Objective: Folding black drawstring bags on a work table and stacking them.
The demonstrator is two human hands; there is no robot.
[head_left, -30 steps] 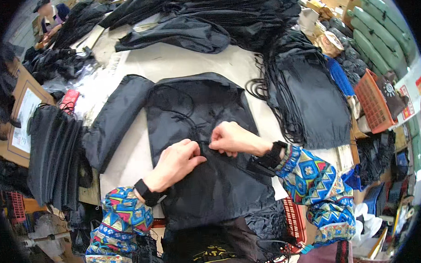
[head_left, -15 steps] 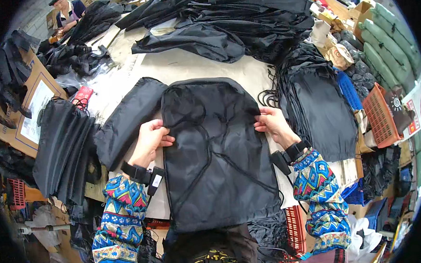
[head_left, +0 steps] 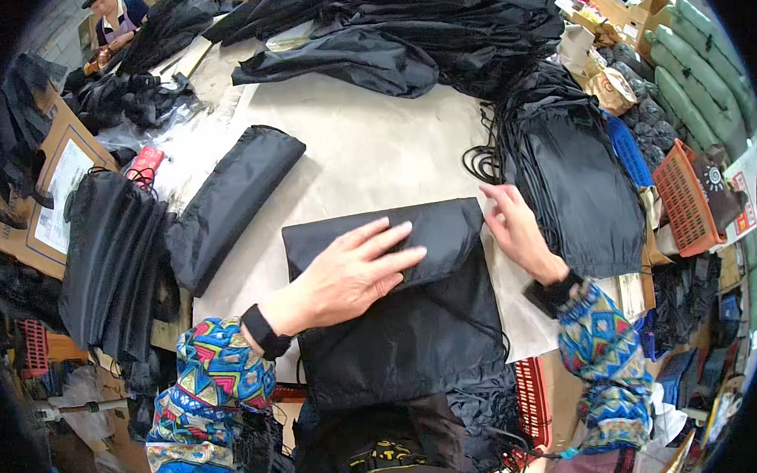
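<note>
A black bag [head_left: 402,343] lies on the pale tabletop [head_left: 373,150], right in front of the person, its far part doubled over toward the near part and a dark cord showing along its right side. The left hand [head_left: 346,277] rests palm down across the bag's fold, its grip loose, the fingers straight and spread, pinching nothing. The right hand [head_left: 524,232] is at the bag's far right corner, its grip apart, forefinger and thumb separated; whether a fingertip touches the cloth I cannot tell. Both wrists carry black bands [head_left: 267,332] above patterned sleeves [head_left: 607,353]. Left of the bag, a little apart, a folded black bundle [head_left: 238,206] lies aslant; farther left come a ribbed black stack [head_left: 112,270] and a red packet [head_left: 145,164]. Right of the bag sits a pile [head_left: 575,190] of black cloth with looped cords on its near side to the bag, then, farther right, an orange basket [head_left: 687,205]. Well beyond the bag is a heap [head_left: 461,23] of black cloth, and beyond it to the left, a co-worker [head_left: 118,23]. A red basket [head_left: 532,400] stands just right of the bag's near end.
</note>
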